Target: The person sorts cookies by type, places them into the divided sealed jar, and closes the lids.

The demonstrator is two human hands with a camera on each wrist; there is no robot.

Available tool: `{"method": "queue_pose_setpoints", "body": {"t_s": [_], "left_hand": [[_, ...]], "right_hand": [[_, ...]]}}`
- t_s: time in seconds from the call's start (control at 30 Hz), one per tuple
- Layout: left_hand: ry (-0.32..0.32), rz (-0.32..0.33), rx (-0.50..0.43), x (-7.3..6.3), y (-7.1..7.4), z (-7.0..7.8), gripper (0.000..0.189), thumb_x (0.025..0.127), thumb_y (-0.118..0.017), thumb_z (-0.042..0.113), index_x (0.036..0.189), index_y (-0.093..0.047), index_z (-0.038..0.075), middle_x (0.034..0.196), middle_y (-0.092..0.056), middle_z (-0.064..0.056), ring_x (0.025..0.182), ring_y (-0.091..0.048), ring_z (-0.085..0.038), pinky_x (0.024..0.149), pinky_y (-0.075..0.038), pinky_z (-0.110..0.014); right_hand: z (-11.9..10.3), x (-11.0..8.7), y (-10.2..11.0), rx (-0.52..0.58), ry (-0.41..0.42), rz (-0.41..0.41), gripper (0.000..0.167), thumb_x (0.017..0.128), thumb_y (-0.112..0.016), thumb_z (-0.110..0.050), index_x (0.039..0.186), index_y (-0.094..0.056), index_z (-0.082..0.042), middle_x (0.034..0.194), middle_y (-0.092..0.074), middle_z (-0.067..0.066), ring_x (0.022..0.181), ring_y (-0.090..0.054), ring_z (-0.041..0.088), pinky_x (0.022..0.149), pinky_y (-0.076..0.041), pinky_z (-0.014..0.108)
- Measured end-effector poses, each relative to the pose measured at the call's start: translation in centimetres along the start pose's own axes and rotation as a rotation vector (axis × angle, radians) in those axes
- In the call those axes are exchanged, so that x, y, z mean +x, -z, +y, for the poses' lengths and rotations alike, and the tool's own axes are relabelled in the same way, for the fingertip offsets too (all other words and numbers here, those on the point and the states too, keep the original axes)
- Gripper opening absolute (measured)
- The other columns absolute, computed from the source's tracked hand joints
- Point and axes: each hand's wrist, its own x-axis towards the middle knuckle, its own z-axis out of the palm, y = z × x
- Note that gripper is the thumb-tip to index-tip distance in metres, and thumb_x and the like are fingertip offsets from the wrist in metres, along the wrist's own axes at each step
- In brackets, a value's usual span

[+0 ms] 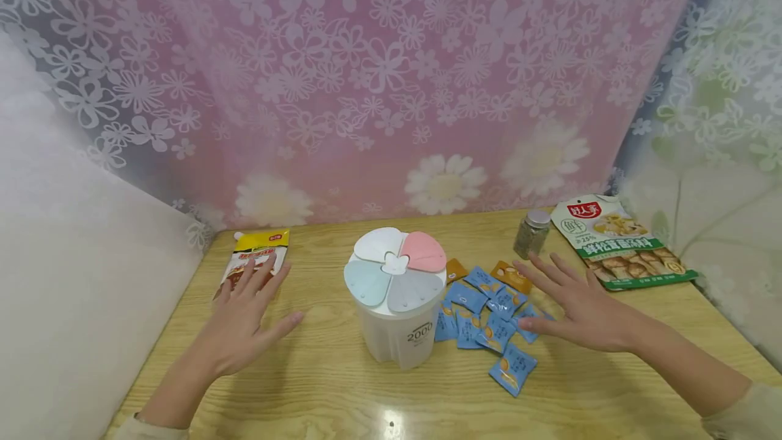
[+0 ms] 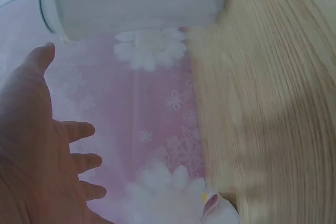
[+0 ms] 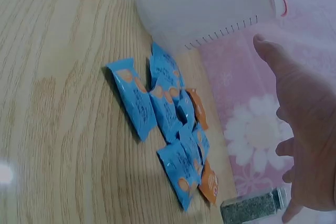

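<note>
Fingers spread, my left hand [image 1: 244,328] hovers at the left, with a yellow-topped food pouch [image 1: 255,250] partly hidden behind its fingertips. My right hand [image 1: 586,307] is likewise spread and holds nothing, its fingertips overlapping the edge of a heap of small blue snack packets [image 1: 469,297] in the head view. A few orange packets [image 1: 513,276] lie among them. Between the hands stands a white container [image 1: 397,335] marked 2000, its lid [image 1: 396,265] made of white, pink, blue and grey petal-shaped flaps, all lying down. In the left wrist view, the container [image 2: 136,3] is beyond the thumb.
Behind the right hand stands a small glass jar [image 1: 531,233] of dark flakes with a silvery cap. A large green-and-white mushroom seasoning pouch [image 1: 623,243] lies at the back right. Flowered curtains [image 1: 391,87] hang along the back and sides of the wooden table [image 1: 324,386].
</note>
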Motion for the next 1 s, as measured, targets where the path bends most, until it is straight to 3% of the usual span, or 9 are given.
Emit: {"method": "queue_pose_setpoints", "body": {"t_s": [0.13,0.43,0.67,0.83,1.0], "left_hand": [[-0.028,0.006,-0.102,0.2,-0.3,0.3,0.076,0.097,-0.056,0.054,0.16,-0.017,0.036,0.169,-0.01,-0.001,0.153,-0.009,-0.045,0.106,-0.013,-0.081],[-0.115,0.013,-0.276,1.2,-1.1,1.8,0.073,0.099,-0.057,0.042,0.16,-0.017,0.036,0.168,-0.012,-0.001,0.154,-0.009,-0.041,0.109,-0.02,-0.077],[-0.188,0.022,-0.447,2.1,-1.8,3.1,0.074,0.099,-0.057,0.039,0.16,-0.015,0.038,0.168,-0.015,0.004,0.154,-0.014,-0.035,0.109,-0.024,-0.075],[-0.249,0.047,-0.569,2.9,-1.8,4.3,0.077,0.098,-0.058,0.041,0.16,-0.015,0.035,0.166,-0.02,-0.002,0.151,-0.024,-0.034,0.111,-0.033,-0.066],[-0.301,0.041,-0.722,3.8,-1.9,5.8,0.076,0.097,-0.061,0.041,0.159,-0.019,0.033,0.165,-0.022,0.001,0.151,-0.026,-0.032,0.11,-0.04,-0.058]], "right_hand": [[-0.7,0.7,-0.3,0.04,0.051,-0.004,0.085,0.093,-0.068,-0.046,0.159,-0.016,-0.039,0.167,-0.017,0.015,0.147,-0.011,0.057,0.1,-0.014,0.084],[-2.1,2.3,-0.9,0.104,0.141,0.007,0.085,0.092,-0.07,-0.04,0.159,-0.019,-0.037,0.168,-0.016,0.004,0.151,-0.01,0.05,0.102,-0.012,0.083],[-3.6,3.7,-1.1,0.231,0.194,0.008,0.09,0.092,-0.073,-0.035,0.16,-0.014,-0.037,0.167,-0.017,-0.005,0.152,-0.013,0.043,0.105,-0.027,0.077],[-4.9,5.0,-1.5,0.289,0.252,0.033,0.093,0.09,-0.075,-0.033,0.16,-0.016,-0.033,0.167,-0.019,-0.002,0.152,-0.02,0.038,0.107,-0.031,0.072],[-5.8,5.7,-2.1,0.372,0.278,0.053,0.093,0.09,-0.076,-0.025,0.161,-0.016,-0.031,0.167,-0.019,0.004,0.151,-0.021,0.039,0.107,-0.032,0.072]]}}
